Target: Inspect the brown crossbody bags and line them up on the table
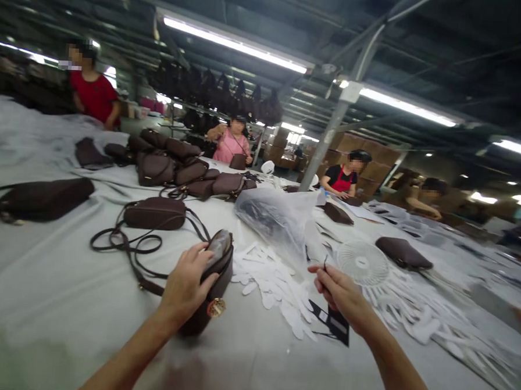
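My left hand (188,281) grips the rim of a dark brown handbag (221,274) that stands open on the table, its fingers at the mouth. Clear plastic shows inside the bag, and a round gold piece (216,307) hangs at its side. The bag's long strap (137,258) loops out to the left. Right of the bag, my right hand (336,289) is closed in a pinch on a thin black cord (325,263). Just below that hand are black tags (332,324) with pale labels; whether the cord joins them is hidden.
White paper strips (273,277) lie between my hands. Behind them are a clear plastic bag (281,216) and a white round fan (362,263). Another brown bag (155,213) and a heap of bags (192,168) lie farther back. Several people stand around the table.
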A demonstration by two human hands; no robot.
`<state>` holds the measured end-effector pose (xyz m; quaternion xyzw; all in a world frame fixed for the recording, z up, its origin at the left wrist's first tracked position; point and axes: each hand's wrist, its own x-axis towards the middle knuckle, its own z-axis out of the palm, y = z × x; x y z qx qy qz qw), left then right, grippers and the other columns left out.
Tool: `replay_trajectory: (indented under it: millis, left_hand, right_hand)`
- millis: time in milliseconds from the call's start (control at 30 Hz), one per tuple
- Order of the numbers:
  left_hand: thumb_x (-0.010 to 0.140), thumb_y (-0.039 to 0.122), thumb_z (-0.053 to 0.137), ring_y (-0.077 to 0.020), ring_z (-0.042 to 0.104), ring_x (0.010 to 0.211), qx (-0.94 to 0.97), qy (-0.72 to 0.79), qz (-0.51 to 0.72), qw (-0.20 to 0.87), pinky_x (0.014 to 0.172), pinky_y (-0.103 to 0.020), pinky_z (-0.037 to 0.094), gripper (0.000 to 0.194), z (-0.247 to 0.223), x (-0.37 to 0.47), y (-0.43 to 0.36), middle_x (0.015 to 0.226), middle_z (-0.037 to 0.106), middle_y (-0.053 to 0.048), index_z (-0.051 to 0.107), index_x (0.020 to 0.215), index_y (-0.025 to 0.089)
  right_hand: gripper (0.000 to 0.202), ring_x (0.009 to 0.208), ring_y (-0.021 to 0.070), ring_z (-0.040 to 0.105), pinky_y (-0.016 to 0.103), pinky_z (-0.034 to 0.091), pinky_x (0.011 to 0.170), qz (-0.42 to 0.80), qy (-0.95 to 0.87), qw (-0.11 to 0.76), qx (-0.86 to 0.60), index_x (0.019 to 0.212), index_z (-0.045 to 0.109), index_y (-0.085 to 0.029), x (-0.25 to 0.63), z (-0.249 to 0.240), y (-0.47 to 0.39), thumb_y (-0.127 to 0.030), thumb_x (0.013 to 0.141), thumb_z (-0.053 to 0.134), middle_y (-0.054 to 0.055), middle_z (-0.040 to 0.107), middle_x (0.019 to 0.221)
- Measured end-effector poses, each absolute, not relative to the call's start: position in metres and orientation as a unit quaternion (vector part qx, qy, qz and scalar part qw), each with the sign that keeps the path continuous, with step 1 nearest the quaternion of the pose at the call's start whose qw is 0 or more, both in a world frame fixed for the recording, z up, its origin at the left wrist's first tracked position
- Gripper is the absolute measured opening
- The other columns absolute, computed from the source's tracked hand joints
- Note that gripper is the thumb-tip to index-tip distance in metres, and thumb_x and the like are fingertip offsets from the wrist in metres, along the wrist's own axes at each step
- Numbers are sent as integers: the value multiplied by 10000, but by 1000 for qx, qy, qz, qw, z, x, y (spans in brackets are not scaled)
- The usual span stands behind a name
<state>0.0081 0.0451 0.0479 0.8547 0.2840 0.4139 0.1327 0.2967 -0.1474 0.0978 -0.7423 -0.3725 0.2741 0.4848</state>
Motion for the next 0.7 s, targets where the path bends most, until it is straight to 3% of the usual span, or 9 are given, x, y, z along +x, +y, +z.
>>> replay_trajectory:
  millis: [167,300,400,533,700]
  left_hand:
    - [756,186,662,-272,498,1258,873,226,355,247,1080,-456,415,596,43,-18,37,1374,534,-104,499,1329,221]
    - [841,156,543,-234,525,1258,844,245,358,316,1100,-412,393,570,41,-37,48,1377,562,-80,453,1398,234]
    - [821,185,595,-234,528,1267,849,212,318,365,1099,-393,395,615,44,-48,61,1419,533,-55,446,1414,253]
    - [777,194,668,-238,528,1266,864,178,321,346,1070,-389,426,707,39,-58,60,1444,503,-74,410,1432,252]
    - [808,159,610,-229,556,1211,875,171,351,286,1006,-379,466,650,17,-62,39,1366,553,-97,387,1415,230]
  right_hand:
    - [457,431,60,323,205,204,408,398,-498,363,-680,954,597,-159,209,93,-115,-586,849,472,-31,535,611]
    - [369,454,76,359,211,252,428,346,-569,331,-669,1027,615,-181,169,78,-89,-491,881,479,-21,579,656]
    - [336,448,83,370,215,279,431,334,-596,315,-659,929,637,-188,152,73,-77,-466,907,449,-25,571,622]
    - [332,525,107,479,223,382,512,270,-630,333,-648,768,633,-187,131,73,-70,-430,914,458,-11,591,633]
    - [233,706,168,611,259,470,669,165,-660,368,-634,828,686,-203,110,73,-70,-355,901,525,29,678,761]
